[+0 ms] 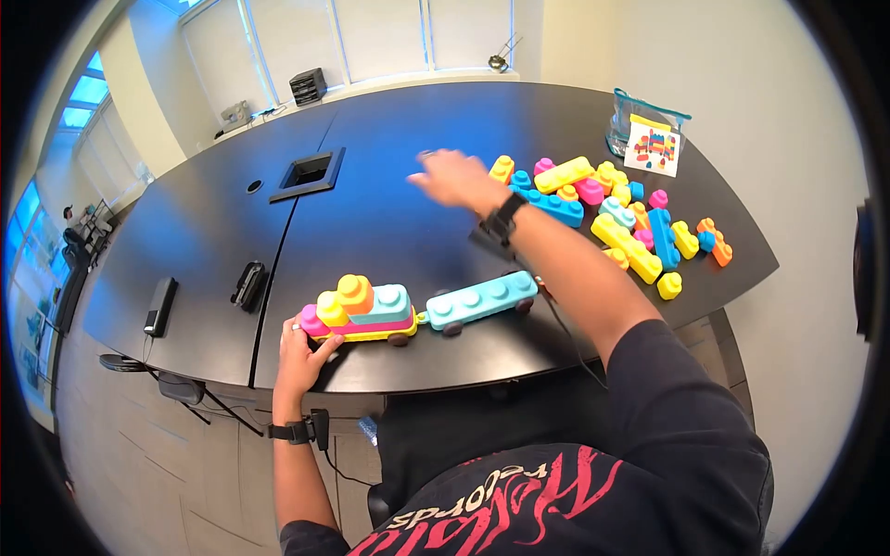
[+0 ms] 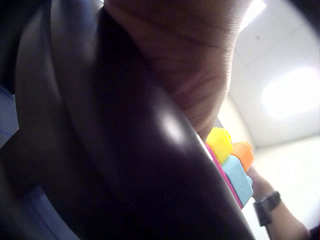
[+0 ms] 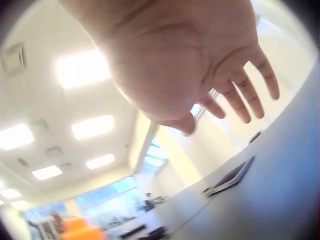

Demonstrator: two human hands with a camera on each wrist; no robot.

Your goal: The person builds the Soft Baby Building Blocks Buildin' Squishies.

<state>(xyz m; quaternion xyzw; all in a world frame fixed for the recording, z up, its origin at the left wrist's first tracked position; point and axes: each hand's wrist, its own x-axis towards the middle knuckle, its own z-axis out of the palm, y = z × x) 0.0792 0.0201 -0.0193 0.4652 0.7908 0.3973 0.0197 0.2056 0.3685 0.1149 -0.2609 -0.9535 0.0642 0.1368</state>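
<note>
A toy train engine (image 1: 371, 320) of building blocks stands near the table's front edge. It has a yellow wheeled base, a pink layer, and yellow, orange and light blue blocks on top. My left hand (image 1: 301, 357) grips its left end, the thumb along the near side. Coupled to its right is a light blue wheeled wagon (image 1: 482, 298) with studs on top. My right hand (image 1: 454, 178) is over the table beyond the wagon, left of the loose blocks. In the right wrist view its palm (image 3: 185, 60) faces the camera with the fingers spread and nothing held.
Several loose blocks (image 1: 593, 208) in mixed colours lie on the table's right side. Behind them stands a clear zip bag (image 1: 640, 111) with a picture card (image 1: 652, 148). A black case (image 1: 248, 284) and a dark box (image 1: 160, 307) lie at left. A square table opening (image 1: 309, 173) sits farther back.
</note>
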